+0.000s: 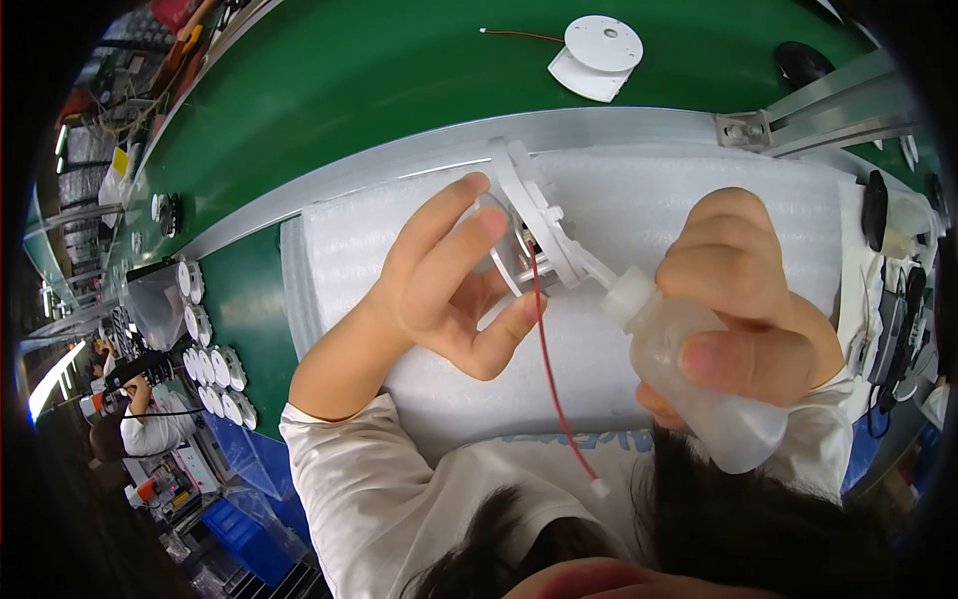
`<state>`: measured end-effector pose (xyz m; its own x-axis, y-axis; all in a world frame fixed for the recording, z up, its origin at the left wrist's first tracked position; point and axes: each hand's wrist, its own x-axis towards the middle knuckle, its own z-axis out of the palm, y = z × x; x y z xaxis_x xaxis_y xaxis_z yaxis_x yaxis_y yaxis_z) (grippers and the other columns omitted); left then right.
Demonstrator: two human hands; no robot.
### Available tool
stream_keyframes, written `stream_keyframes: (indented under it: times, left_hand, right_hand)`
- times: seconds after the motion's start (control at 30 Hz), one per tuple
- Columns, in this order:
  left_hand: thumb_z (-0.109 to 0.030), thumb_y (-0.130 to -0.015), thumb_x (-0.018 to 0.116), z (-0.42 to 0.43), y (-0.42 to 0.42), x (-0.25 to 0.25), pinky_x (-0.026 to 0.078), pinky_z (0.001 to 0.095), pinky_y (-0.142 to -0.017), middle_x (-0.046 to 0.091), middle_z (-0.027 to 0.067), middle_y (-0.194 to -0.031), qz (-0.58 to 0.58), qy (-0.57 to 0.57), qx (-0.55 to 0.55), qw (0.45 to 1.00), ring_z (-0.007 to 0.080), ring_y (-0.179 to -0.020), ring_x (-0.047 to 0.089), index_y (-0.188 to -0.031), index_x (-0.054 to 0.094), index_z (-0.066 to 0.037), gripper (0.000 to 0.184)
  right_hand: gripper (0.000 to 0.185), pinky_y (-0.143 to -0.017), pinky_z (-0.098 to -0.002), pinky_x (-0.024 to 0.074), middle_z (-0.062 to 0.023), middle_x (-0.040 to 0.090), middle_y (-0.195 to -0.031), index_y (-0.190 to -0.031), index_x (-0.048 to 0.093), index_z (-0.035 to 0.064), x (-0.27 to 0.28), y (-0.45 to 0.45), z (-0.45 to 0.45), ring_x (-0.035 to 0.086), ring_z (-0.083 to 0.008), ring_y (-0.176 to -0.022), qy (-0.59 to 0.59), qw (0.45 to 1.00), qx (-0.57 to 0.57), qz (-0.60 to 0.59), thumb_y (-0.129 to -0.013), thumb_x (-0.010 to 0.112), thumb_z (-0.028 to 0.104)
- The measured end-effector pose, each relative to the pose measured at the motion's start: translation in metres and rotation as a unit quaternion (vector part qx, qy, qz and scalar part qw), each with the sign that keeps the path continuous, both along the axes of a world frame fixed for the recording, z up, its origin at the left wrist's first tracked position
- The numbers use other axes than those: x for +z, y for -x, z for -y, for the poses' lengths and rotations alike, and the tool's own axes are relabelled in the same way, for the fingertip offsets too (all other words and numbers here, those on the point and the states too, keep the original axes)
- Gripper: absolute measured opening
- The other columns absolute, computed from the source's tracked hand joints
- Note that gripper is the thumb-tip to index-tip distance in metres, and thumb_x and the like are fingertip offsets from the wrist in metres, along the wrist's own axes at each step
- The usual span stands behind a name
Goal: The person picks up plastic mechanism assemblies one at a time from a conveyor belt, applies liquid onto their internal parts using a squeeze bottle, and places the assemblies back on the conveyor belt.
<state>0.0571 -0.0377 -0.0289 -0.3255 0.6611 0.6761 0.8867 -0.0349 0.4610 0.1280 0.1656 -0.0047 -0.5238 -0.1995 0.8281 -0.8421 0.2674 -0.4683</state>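
My left hand [449, 275] is closed on a white plastic housing [539, 215], held tilted by its round part above the padded mat. A red wire [548, 369] hangs from the housing and ends in a small white connector [600, 488]. My right hand [738, 290] grips a translucent squeeze bottle [723, 409]. The bottle's narrow nozzle points up and left, its tip at the near side of the housing; whether it touches cannot be made out. Fingers hide part of the housing's round part.
White foam sheet [419, 389] covers the bench before me. Beyond a metal rail lies a green belt [399, 70] with another white housing [602, 50] on it. Several white round parts [215, 369] stand at left. Dark tools [888, 329] lie at right. A co-worker [155, 429] is at far left.
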Motion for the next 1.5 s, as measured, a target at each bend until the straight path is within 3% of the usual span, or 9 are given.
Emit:
stream_keyframes:
  times: [0.1,0.2,0.27,0.4,0.47,0.8,0.87,1.4,1.5]
  left_hand:
    - [-0.007,-0.058,0.068,0.002,0.001,-0.001,0.047,0.0389,-0.069,0.041,0.0234,-0.109,-0.007,0.006,0.005,1.000,0.0373,-0.086,0.049,-0.106,0.046,-0.005,0.053]
    - [-0.011,-0.061,0.068,0.005,0.001,-0.008,0.044,0.0374,-0.074,0.041,0.0231,-0.109,0.046,-0.040,0.021,0.998,0.0356,-0.086,0.050,-0.104,0.043,0.010,0.054]
    - [-0.009,-0.065,0.067,0.007,-0.004,-0.010,0.043,0.0369,-0.077,0.042,0.0245,-0.108,0.218,-0.046,0.021,0.975,0.0339,-0.088,0.051,-0.102,0.043,0.012,0.049]
    - [-0.012,-0.071,0.059,0.005,-0.004,-0.012,0.047,0.0398,-0.075,0.042,0.0262,-0.110,0.265,-0.003,0.044,0.963,0.0306,-0.091,0.052,-0.118,0.031,-0.001,0.055]
    - [-0.014,-0.065,0.070,-0.006,0.008,-0.005,0.049,0.0359,-0.073,0.040,0.0242,-0.110,-0.116,-0.026,0.048,0.992,0.0304,-0.090,0.053,-0.117,0.033,-0.009,0.064]
    - [-0.015,-0.054,0.078,-0.009,0.013,-0.005,0.049,0.0281,-0.065,0.040,0.0191,-0.102,-0.044,-0.081,0.053,0.994,0.0220,-0.082,0.053,-0.112,0.036,-0.006,0.073]
    - [-0.019,-0.054,0.078,-0.007,0.014,-0.008,0.046,0.0276,-0.066,0.042,0.0178,-0.099,0.077,-0.092,0.012,0.993,0.0190,-0.080,0.050,-0.112,0.031,-0.003,0.076]
    - [-0.025,-0.061,0.075,-0.007,0.003,-0.003,0.045,0.0267,-0.072,0.048,0.0127,-0.091,0.200,-0.064,0.029,0.977,0.0170,-0.081,0.052,-0.104,0.033,0.002,0.066]
    - [-0.025,-0.067,0.071,-0.010,-0.003,0.001,0.045,0.0271,-0.071,0.050,0.0120,-0.090,0.412,-0.145,0.008,0.899,0.0156,-0.080,0.053,-0.103,0.033,0.001,0.058]
  right_hand:
    - [0.051,-0.050,-0.0332,0.0283,-0.0125,0.048,-0.077,-0.097,0.042,0.0102,0.001,-0.001,-0.003,0.040,-0.0207,-0.054,-0.046,0.999,0.001,-0.024,-0.055,0.070,0.014]
    - [0.049,-0.048,-0.0333,0.0281,-0.0125,0.048,-0.074,-0.096,0.042,0.0097,-0.003,0.000,0.001,0.041,-0.0209,-0.054,-0.034,0.997,-0.022,-0.060,-0.056,0.069,0.014]
    - [0.047,-0.048,-0.0332,0.0284,-0.0124,0.048,-0.074,-0.096,0.042,0.0097,-0.004,0.000,0.001,0.041,-0.0209,-0.054,-0.023,0.998,-0.019,-0.058,-0.057,0.069,0.015]
    - [0.044,-0.048,-0.0326,0.0294,-0.0126,0.048,-0.072,-0.096,0.042,0.0097,-0.004,-0.001,0.001,0.041,-0.0208,-0.053,-0.006,0.998,-0.014,-0.057,-0.061,0.069,0.018]
    - [0.043,-0.048,-0.0324,0.0295,-0.0126,0.048,-0.071,-0.096,0.042,0.0096,-0.001,-0.003,-0.001,0.041,-0.0207,-0.052,-0.013,0.999,-0.011,-0.050,-0.063,0.068,0.020]
    - [0.040,-0.049,-0.0316,0.0294,-0.0106,0.048,-0.070,-0.096,0.041,0.0125,-0.007,0.002,0.002,0.042,-0.0197,-0.053,-0.017,0.995,-0.021,-0.099,-0.069,0.065,0.028]
    - [0.039,-0.050,-0.0318,0.0297,-0.0095,0.048,-0.071,-0.096,0.040,0.0140,-0.009,0.005,-0.001,0.042,-0.0196,-0.054,-0.026,0.992,-0.009,-0.121,-0.070,0.065,0.030]
    - [0.045,-0.050,-0.0333,0.0306,-0.0117,0.048,-0.072,-0.099,0.041,0.0109,-0.003,-0.001,-0.002,0.043,-0.0220,-0.056,-0.039,0.998,0.000,-0.056,-0.064,0.068,0.022]
    - [0.046,-0.049,-0.0326,0.0297,-0.0120,0.048,-0.071,-0.099,0.041,0.0095,-0.003,-0.002,-0.002,0.043,-0.0216,-0.055,-0.047,0.997,-0.010,-0.060,-0.063,0.068,0.021]
